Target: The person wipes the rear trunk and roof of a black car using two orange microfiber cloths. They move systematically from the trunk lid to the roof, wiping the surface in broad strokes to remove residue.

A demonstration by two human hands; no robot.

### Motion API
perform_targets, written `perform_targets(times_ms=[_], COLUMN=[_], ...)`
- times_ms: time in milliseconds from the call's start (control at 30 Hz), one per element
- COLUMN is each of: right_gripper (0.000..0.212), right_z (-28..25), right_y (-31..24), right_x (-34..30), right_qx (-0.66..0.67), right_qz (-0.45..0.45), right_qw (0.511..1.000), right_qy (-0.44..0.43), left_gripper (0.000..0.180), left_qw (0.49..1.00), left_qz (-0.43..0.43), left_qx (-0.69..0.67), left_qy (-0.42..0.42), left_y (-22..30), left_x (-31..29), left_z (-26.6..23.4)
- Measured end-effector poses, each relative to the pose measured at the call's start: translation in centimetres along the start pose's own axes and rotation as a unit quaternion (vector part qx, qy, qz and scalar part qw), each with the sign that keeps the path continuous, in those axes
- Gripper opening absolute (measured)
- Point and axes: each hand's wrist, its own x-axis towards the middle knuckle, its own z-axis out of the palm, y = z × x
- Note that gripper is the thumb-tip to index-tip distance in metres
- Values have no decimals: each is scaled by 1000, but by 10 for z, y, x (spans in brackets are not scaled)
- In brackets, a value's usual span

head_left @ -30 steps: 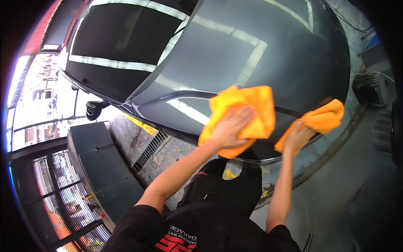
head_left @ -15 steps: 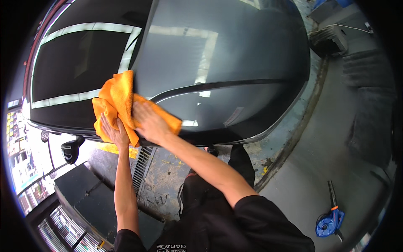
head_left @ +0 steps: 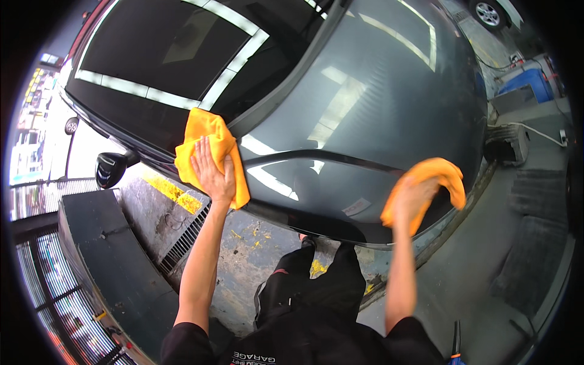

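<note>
My left hand (head_left: 213, 172) lies flat with its fingers stretched over a bunched orange cloth (head_left: 211, 125). That cloth rests on the car beside the lower corner of the dark windshield (head_left: 158, 52). Farther right, my right hand (head_left: 412, 198) is on a second orange cloth (head_left: 448, 172), near the front corner of the dark grey hood (head_left: 389, 121). Motion smears the right hand's fingers, and the cloth bends up around them. Between the two hands, a dark curved seam (head_left: 322, 156) runs along the glossy body.
A black side mirror (head_left: 111, 169) sticks out at the left, above a dark grey bench-like block (head_left: 115, 243). A floor grate (head_left: 185, 240) lies near my legs. At the right are dark mats (head_left: 529, 261) and a blue bin (head_left: 530, 85). A blower's nozzle (head_left: 456, 337) shows at the lower edge.
My right hand has moved far right to the hood's front corner with one orange cloth, away from my left hand. The left hand stays on the other cloth. My view has turned.
</note>
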Motion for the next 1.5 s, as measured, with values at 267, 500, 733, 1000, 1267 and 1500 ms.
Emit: perform_targets(times_ms=[267, 500, 733, 1000, 1267, 1500], right_gripper=[84, 75, 66, 97, 78, 82], right_z=[75, 49, -12, 31, 110, 119], right_y=[-323, -230, -13, -128, -325, -328], right_x=[-140, 2, 119, -49, 47, 9], right_qx=[125, 96, -33, 2, -18, -27], right_qz=[-411, -443, -273, -236, -381, -326], right_qw=[896, 887, 961, 970, 923, 944], right_qy=[-110, -87, 32, -61, 58, 48], left_gripper=[70, 70, 72, 79, 79, 76], left_qw=[996, 999, 998, 997, 997, 995], left_qz=[-6, 2, 9, -26, -23, -48], left_qx=[-90, -47, -56, -67, -67, -79], left_qy=[-4, -6, 3, -28, -34, -27], left_y=[10, 4, 8, 7, 1, 3], left_x=[9, -2, 6, 6, 5, 6], left_z=[15, 2, 6, -2, -2, -2])
